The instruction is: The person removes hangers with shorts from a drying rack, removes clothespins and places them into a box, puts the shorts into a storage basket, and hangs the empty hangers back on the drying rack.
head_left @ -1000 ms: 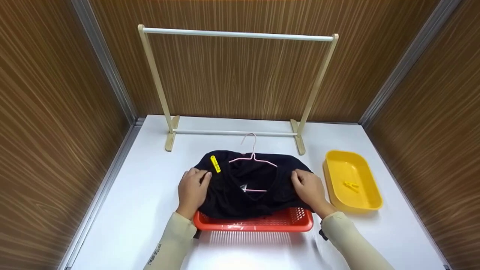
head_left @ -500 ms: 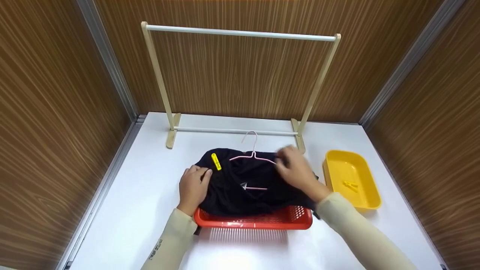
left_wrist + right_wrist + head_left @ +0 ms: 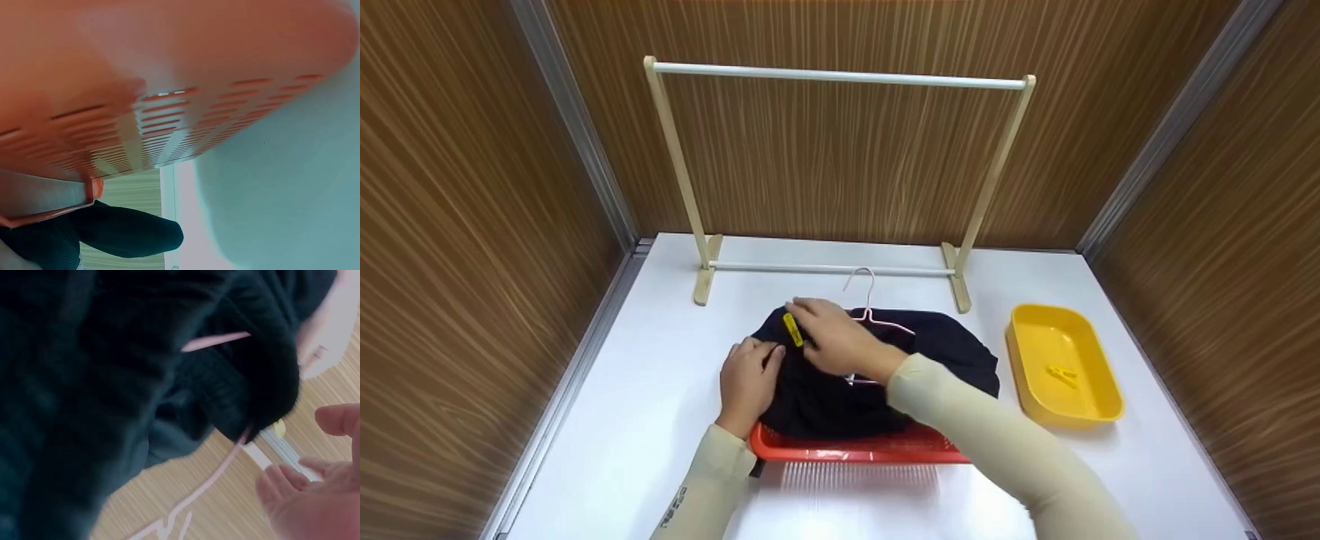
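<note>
A black T-shirt [image 3: 956,345] with a pink wire hanger [image 3: 891,325] inside its neckline lies over a red basket [image 3: 855,454]. The hanger's hook sticks out above the collar. My left hand [image 3: 746,379] grips the shirt's left shoulder at its outer edge. A yellow clothespin [image 3: 793,330] sits on that same shoulder. Right beside the clothespin is my right hand [image 3: 836,337], reaching across the neckline with thumb and fingers spread. In the right wrist view, the fingers [image 3: 281,484] are parted and hold nothing. The left wrist view mostly shows the basket's slotted side [image 3: 169,112].
Behind the basket stands a wooden rack with a white top bar [image 3: 840,75] and a lower bar [image 3: 825,267]. A yellow tray [image 3: 1054,330] at the right holds another yellow clothespin [image 3: 1063,376]. Wood-grain panels enclose the white table [image 3: 607,420].
My right hand has let go of the shirt's right shoulder and swept left over the hanger to the clothespin. My left hand keeps its grip in the same place.
</note>
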The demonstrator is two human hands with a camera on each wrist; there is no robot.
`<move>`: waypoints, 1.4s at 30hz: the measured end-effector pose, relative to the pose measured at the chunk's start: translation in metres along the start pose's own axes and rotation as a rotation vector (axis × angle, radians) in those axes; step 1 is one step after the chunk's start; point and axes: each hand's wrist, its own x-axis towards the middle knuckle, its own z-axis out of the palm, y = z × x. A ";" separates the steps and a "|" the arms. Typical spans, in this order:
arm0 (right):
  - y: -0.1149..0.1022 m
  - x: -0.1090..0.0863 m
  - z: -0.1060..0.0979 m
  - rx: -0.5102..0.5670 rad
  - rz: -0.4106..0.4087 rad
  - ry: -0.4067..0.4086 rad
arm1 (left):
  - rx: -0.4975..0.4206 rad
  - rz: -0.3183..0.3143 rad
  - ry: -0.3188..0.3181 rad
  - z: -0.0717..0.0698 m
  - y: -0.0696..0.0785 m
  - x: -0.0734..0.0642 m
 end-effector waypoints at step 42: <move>0.007 0.002 0.015 -0.154 -0.209 0.154 | 0.001 0.032 0.022 0.002 0.002 -0.001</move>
